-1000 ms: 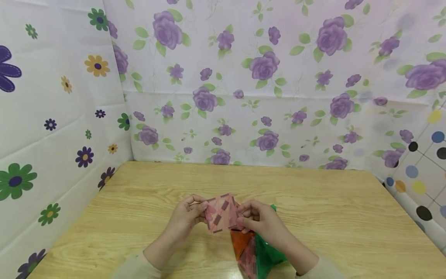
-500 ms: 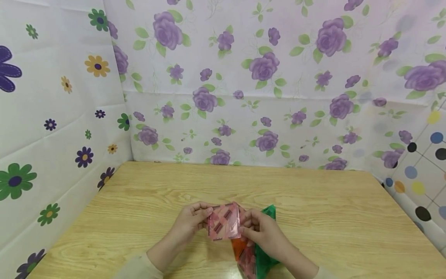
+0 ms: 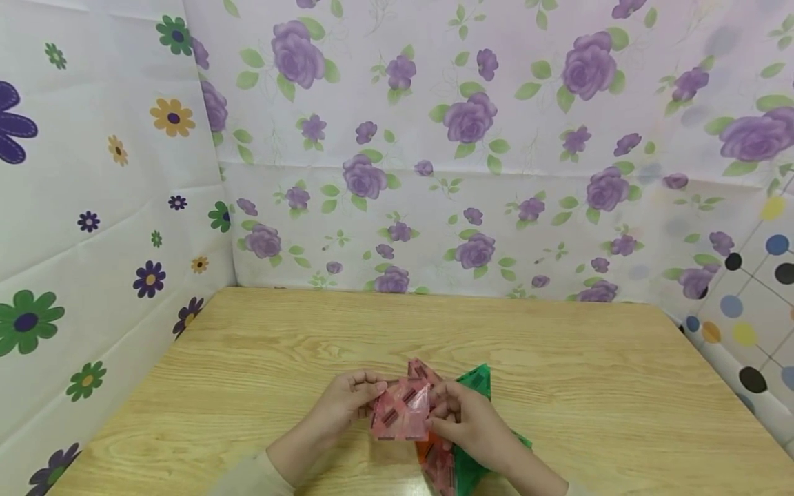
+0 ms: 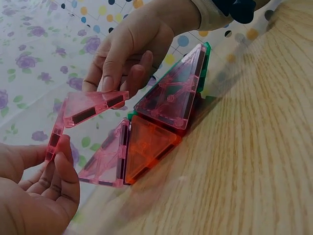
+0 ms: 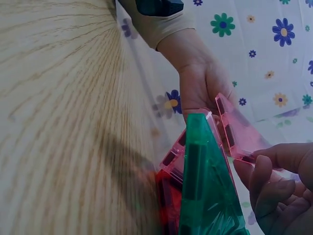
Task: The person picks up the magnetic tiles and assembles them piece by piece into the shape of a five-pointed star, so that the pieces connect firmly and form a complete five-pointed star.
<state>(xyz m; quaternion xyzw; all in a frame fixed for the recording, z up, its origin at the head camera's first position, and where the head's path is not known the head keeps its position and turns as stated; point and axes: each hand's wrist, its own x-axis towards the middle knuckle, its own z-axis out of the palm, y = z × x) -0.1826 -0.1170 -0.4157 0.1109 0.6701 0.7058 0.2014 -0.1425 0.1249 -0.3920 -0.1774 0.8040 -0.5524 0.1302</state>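
Observation:
Two translucent pink triangular magnetic tiles (image 3: 402, 417), meeting along an edge at an angle, are held between both hands. My left hand (image 3: 350, 403) pinches one side of the pair, while my right hand (image 3: 465, 421) pinches the other with thumb and fingers. Close beside and below them stands a structure of joined triangular tiles: an orange tile (image 4: 149, 147), pink tiles (image 4: 173, 93) and green tiles (image 5: 205, 186). A red tile (image 5: 168, 203) shows low on it in the right wrist view. In the head view my right hand covers part of this structure.
The structure rests on a wood-grain table (image 3: 298, 324). Flower-printed cloth (image 3: 397, 172) hangs behind the table, with another printed sheet (image 3: 112, 207) along the left. A dotted cloth (image 3: 750, 331) borders the right side.
Both hands have brought the pink pair down and nearer to me, tilting its face. More of the green tiles and a pink tile behind the pair now shows.

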